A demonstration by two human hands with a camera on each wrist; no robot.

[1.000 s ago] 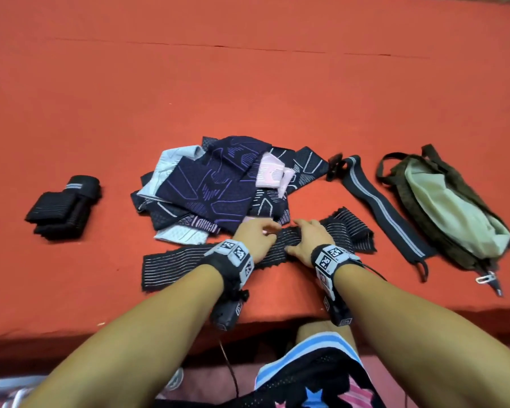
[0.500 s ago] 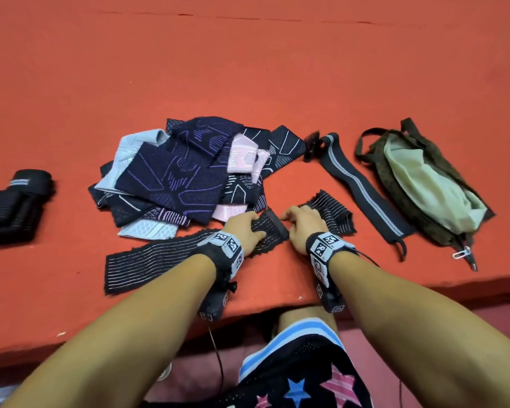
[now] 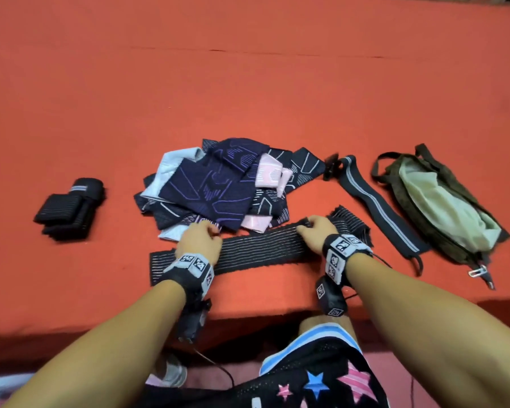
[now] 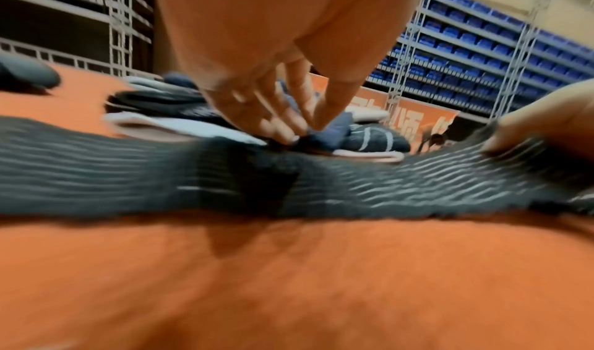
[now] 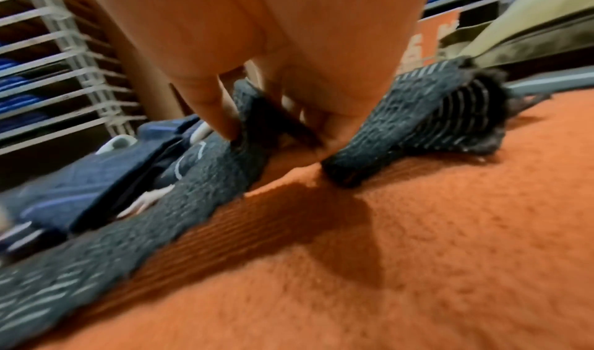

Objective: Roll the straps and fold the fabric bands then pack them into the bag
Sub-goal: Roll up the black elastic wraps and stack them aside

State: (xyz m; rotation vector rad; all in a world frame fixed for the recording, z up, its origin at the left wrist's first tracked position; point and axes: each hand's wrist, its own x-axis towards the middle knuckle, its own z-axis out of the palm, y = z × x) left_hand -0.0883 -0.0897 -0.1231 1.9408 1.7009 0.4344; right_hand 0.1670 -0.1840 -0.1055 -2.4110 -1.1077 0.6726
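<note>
Straightening a striped elastic strap ahead of rolling it

Both hands work one black, grey-striped elastic strap (image 3: 256,248) lying along the near edge of the orange table (image 3: 248,83): the left hand (image 3: 199,241) pinches its far edge with curled fingertips (image 4: 289,133), while the right hand (image 3: 317,235) grips a raised fold where the strap bunches toward its frayed right end. The step looks like flattening the strap; rolling from one end would come next, needing even tension so the coil stays tight. The olive bag (image 3: 442,207) lies open to the right, beside a flat grey-lined strap (image 3: 377,207). Unfolded patterned bands (image 3: 218,189) are piled behind; rolled straps (image 3: 71,210) sit left. No legible brand shows; the orange banner's writing (image 4: 402,116) is too blurred to read.
</note>
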